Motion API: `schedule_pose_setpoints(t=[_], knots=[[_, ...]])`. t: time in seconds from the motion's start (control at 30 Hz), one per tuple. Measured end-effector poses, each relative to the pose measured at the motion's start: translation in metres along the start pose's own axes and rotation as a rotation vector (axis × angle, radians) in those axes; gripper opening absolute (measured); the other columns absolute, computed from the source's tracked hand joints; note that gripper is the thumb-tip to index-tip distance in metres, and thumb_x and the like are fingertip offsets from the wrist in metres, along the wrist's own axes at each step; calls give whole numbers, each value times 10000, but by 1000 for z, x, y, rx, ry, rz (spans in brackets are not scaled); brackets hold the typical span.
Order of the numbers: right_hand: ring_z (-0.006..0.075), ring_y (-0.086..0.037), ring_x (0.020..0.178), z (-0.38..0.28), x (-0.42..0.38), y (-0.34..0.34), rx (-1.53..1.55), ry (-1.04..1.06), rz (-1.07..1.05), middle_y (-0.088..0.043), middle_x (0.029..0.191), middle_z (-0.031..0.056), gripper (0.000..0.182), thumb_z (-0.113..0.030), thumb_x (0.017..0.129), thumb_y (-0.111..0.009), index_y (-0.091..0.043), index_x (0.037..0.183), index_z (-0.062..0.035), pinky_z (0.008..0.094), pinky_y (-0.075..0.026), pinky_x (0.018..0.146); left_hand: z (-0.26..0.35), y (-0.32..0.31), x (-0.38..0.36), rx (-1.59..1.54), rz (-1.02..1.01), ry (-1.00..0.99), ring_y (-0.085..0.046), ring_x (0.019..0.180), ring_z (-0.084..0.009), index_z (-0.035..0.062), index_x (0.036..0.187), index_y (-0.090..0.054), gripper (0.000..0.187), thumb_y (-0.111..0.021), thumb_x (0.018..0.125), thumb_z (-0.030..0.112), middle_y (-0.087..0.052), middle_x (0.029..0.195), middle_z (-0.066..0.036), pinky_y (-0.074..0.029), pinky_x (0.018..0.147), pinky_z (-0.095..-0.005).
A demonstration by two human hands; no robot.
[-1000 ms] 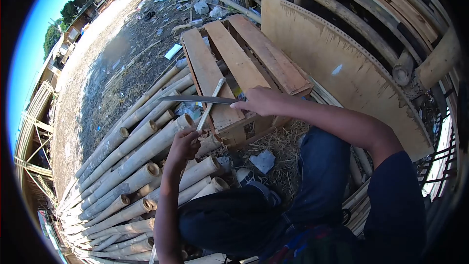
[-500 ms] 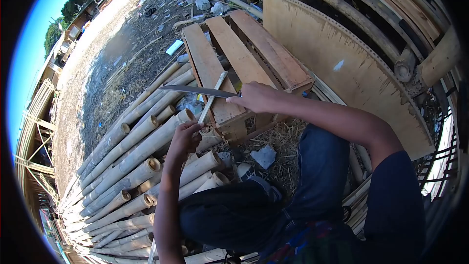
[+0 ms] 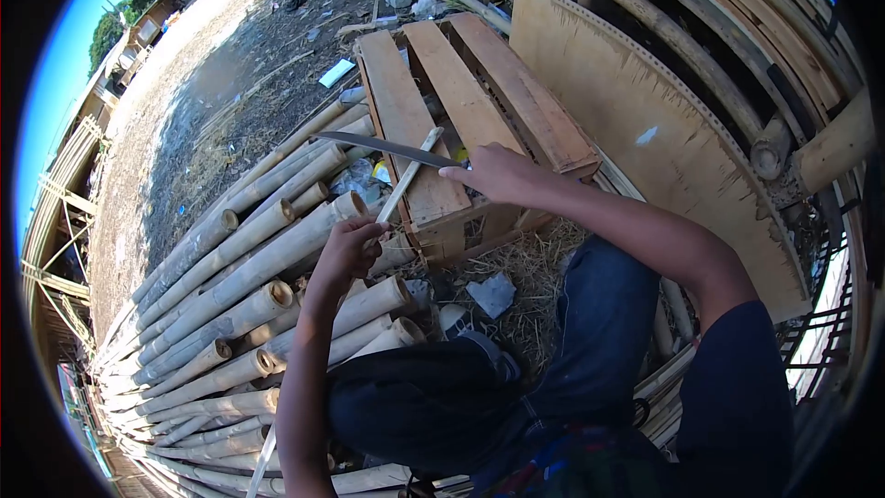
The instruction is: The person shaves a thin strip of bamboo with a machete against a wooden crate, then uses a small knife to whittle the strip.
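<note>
My left hand (image 3: 348, 249) is closed round a thin pale bamboo strip (image 3: 400, 195), whose upper end slants up over the wooden crate (image 3: 426, 194). The strip's tail comes out below my left forearm. In my right hand (image 3: 496, 173) is a long knife (image 3: 383, 145), its handle hidden by the fingers. The blade points left and crosses the strip near its upper end. Beneath the blade lies the slatted crate top, made of several flat boards with gaps between them.
Bamboo poles (image 3: 249, 309) are stacked on my left, cut ends towards me. A worn plywood sheet (image 3: 636, 120) leans at the right, before more poles. A grey stone (image 3: 492, 294) lies on straw near my shoe. Litter is scattered over the ground beyond the crate.
The view has shifted slightly. My left hand has moved a little up relative to the crate, and the knife blade tilts more down towards its handle. Both hands keep their hold.
</note>
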State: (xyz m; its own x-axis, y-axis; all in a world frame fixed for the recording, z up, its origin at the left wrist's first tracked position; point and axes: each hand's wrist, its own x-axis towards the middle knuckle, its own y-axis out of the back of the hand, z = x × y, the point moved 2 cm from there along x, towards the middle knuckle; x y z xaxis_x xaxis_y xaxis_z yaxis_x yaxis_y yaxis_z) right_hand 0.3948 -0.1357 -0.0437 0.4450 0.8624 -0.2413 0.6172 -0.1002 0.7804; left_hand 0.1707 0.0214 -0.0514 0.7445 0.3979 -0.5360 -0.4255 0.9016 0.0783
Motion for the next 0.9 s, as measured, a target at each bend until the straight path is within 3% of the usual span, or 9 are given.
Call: schedule_pose_setpoints(t=[0.03, 0.13, 0.27, 0.33, 0.4, 0.6, 0.67, 0.83, 0.9], knots=[[346, -613, 549, 6, 4, -11, -85, 162, 36, -611, 629, 221, 688, -543, 955, -515, -640, 715, 89, 489, -465, 543, -1, -1, -3, -20, 9, 23, -253, 407, -2, 95, 971, -615, 144, -587, 955, 235, -377, 579, 87, -149, 364, -193], [371, -634, 607, 22, 16, 7, -53, -20, -2, -624, 667, 238, 688, -548, 957, -507, -649, 742, 90, 508, -490, 612, -3, -5, -5, -37, 24, 33, -244, 405, -3, 96, 966, -612, 141, -579, 960, 233, -366, 574, 92, -143, 362, -193], [337, -618, 552, 0, 0, 1, -56, -7, -13, -631, 660, 217, 688, -555, 955, -504, -666, 748, 80, 465, -492, 546, 5, -3, -4, -53, -26, 32, -242, 413, -1, 101, 966, -613, 138, -574, 964, 234, -349, 573, 103, -139, 369, -189], [327, -613, 540, 10, 3, 0, -119, 136, 16, -623, 641, 213, 709, -563, 954, -504, -650, 719, 91, 461, -481, 533, 6, -6, -6, -54, -8, 20, -240, 413, 0, 106, 958, -606, 135, -577, 964, 237, -338, 573, 110, -138, 369, -190], [371, -633, 625, 25, 14, 12, -68, -101, -9, -629, 677, 238, 719, -569, 953, -501, -635, 708, 93, 493, -494, 615, 3, -8, -8, -50, 6, 21, -231, 411, 3, 114, 921, -584, 123, -575, 966, 228, -337, 572, 111, -136, 364, -194], [368, -608, 550, 20, 3, -3, -115, 130, 56, -581, 566, 219, 725, -562, 955, -503, -617, 660, 90, 480, -483, 582, 0, -1, -6, -58, -39, -2, -225, 410, 3, 127, 871, -554, 135, -572, 966, 220, -333, 570, 109, -139, 359, -195], [408, -628, 629, 41, 18, 15, -59, -143, 71, -614, 652, 271, 732, -565, 952, -504, -613, 719, 120, 500, -496, 635, -5, 4, -12, -108, -44, 45, -256, 423, -1, 88, 1001, -627, 147, -590, 935, 213, -389, 596, 76, -154, 371, -190], [411, -626, 619, 64, 10, 16, -66, -75, 198, -593, 613, 269, 749, -570, 953, -504, -603, 710, 132, 500, -486, 630, -4, 28, -8, -189, 58, -63, -251, 422, 4, 82, 1050, -632, 204, -566, 941, 242, -392, 601, 67, -150, 373, -182], [373, -622, 561, 55, 15, 13, -152, 175, 231, -555, 553, 228, 754, -573, 954, -505, -555, 657, 118, 470, -496, 595, -1, 33, -7, -205, 92, -77, -254, 421, 1, 89, 1050, -633, 214, -554, 943, 257, -393, 602, 62, -155, 374, -180]])
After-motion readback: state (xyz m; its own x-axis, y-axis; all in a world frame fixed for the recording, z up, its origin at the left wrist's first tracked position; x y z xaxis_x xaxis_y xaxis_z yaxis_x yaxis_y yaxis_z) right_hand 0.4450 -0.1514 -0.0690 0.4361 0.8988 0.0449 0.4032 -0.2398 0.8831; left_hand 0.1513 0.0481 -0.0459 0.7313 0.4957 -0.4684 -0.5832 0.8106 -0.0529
